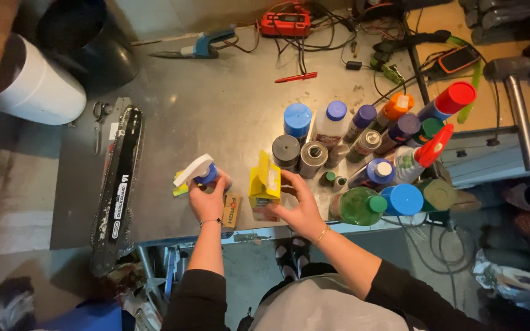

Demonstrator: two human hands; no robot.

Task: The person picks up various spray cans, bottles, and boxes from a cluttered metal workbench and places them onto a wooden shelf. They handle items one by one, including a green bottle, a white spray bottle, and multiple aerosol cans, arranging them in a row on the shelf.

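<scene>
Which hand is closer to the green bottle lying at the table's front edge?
Right. The right hand holds the yellow carton just beside the green bottle; the left hand grips the spray bottle farther away.

One spray bottle, one yellow carton, one chainsaw bar, one hammer, one pair of scissors.

A workshop: a worn metal bench carries a chainsaw bar left of the fingers, cans and spray bottles to their right, and tangled cables beyond them.
</scene>
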